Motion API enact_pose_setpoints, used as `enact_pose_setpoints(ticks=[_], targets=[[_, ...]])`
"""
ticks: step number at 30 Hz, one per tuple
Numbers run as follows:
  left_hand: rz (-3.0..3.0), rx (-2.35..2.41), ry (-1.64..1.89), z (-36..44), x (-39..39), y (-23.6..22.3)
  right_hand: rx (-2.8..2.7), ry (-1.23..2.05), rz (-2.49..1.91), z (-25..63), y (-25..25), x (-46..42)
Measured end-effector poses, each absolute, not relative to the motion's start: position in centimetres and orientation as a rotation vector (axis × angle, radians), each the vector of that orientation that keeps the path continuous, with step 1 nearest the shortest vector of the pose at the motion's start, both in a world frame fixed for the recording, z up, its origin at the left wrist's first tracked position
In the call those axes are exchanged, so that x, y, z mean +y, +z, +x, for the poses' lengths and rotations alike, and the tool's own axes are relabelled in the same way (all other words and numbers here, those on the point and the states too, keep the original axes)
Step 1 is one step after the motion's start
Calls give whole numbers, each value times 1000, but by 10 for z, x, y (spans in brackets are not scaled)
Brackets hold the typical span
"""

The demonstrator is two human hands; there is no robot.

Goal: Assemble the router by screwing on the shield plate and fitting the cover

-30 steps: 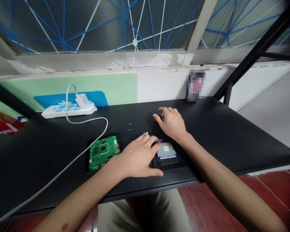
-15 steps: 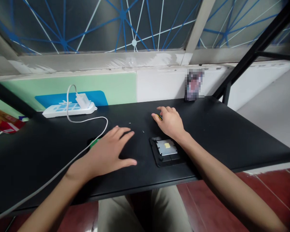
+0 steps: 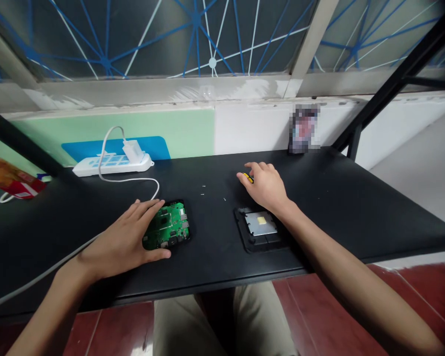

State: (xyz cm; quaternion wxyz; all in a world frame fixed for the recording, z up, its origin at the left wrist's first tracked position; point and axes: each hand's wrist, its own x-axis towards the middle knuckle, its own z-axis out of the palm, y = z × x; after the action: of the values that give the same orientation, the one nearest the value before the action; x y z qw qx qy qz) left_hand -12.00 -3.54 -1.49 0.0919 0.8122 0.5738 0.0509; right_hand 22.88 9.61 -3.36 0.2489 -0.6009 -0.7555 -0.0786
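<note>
My left hand [image 3: 124, 237] reaches over the left side of a green circuit board [image 3: 174, 222] in a black casing on the table. Its fingers are apart, with the fingertips near the board's top edge and the thumb near the lower edge; firm contact cannot be made out. Further back, my right hand [image 3: 265, 185] rests on the table, curled around a small yellow-and-black tool [image 3: 247, 177], mostly hidden by the hand. Just below that wrist lies a black cover [image 3: 244, 243] holding a silver metal plate [image 3: 254, 228] with a pale yellow square pad [image 3: 261, 220].
A white power strip [image 3: 92, 167] with a plugged-in charger [image 3: 132, 151] stands at the back left. Its white cable [image 3: 40, 274] runs across the table under my left arm. Tiny pale bits [image 3: 202, 194] lie mid-table. A red-and-orange packet [image 3: 17, 180] is far left, a pixelated upright object [image 3: 303, 128] back right.
My left hand has moved left, uncovering most of the circuit board. My right hand stays in place with the yellow-and-black tool. The view has shifted slightly.
</note>
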Motion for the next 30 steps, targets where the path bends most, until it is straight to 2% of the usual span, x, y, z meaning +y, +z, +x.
enact_pose_setpoints(ticks=[11, 21, 30], targets=[[2491, 1589, 74, -93, -46, -1, -2042, -215, -1570, 229, -34, 96], [2476, 1385, 150, -39, -31, -1, -2056, -196, -1528, 230, -37, 98], [2442, 1325, 199, -24, -16, -1, -2087, -173, -1543, 228, -38, 97]])
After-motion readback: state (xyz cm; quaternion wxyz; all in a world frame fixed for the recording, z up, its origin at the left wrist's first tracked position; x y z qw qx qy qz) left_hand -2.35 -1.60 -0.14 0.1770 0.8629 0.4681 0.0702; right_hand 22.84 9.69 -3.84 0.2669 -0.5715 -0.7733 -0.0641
